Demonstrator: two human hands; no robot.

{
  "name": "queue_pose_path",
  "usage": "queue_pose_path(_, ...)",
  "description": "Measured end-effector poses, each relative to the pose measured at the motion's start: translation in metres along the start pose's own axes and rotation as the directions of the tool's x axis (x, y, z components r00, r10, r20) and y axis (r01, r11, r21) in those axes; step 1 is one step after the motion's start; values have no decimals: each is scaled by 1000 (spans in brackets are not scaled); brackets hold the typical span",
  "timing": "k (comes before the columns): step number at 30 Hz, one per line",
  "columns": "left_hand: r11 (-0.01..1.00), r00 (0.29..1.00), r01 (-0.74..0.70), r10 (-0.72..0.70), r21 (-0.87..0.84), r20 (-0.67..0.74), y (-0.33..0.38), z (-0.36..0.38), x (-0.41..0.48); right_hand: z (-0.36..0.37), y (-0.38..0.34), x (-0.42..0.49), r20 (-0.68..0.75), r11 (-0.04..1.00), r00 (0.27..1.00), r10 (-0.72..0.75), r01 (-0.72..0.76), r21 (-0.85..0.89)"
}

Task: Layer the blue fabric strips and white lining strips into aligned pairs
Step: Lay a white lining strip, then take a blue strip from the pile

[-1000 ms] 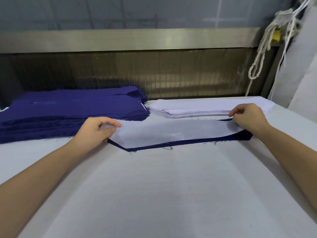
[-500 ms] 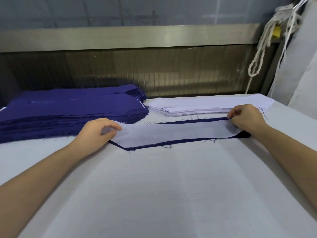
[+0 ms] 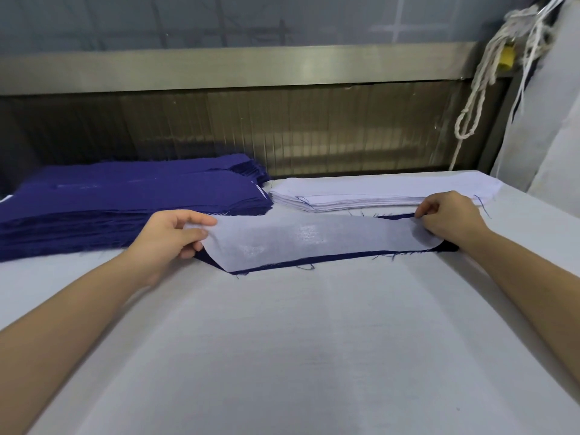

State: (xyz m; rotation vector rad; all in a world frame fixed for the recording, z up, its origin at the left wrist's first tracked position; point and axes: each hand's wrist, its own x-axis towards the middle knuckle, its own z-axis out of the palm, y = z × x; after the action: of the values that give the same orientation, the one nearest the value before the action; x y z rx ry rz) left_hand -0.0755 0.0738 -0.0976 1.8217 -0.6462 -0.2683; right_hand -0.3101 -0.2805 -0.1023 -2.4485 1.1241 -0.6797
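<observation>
A white lining strip [image 3: 314, 240] lies over a blue fabric strip [image 3: 339, 256], whose dark edge shows along the near side and at the far right. My left hand [image 3: 169, 237] pinches the lining's left end, lifted off the blue strip. My right hand [image 3: 448, 216] pinches the lining's right end close to the table. A thick stack of blue strips [image 3: 125, 205] sits at the back left. A lower stack of white lining strips [image 3: 376, 193] sits at the back right.
The work surface is a white padded table [image 3: 298, 356] with wide bare cloth in front of the pair. A metal rail and ribbed panel [image 3: 282, 136] close the back. White rope [image 3: 480, 89] hangs at the upper right beside a white cloth-covered wall.
The lining's left end has risen and swung toward the far side, hiding the blue strip's back edge on the left. My right hand has stayed at the right end.
</observation>
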Motion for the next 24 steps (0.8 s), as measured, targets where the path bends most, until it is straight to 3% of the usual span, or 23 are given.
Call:
queue_pose_path(3, 1000, 1000, -1, 1, 25, 6, -2, 1, 0, 1, 1, 1, -3, 1000, 1000, -3, 3, 1)
queue_pose_path(6, 975, 998, -69, 65, 209, 25, -5, 3, -1, 1, 3, 2, -7, 1000, 1000, -5, 5, -8)
queue_pose_path(12, 806, 961, -273, 251, 526, 114, -1, 4, -8, 0, 4, 2, -22, 1000, 1000, -5, 5, -15)
queue_pose_path(24, 631, 895, -429, 396, 647, 207, -9, -1, -2, -1, 3, 2, -2, 999, 1000, -17, 17, -48)
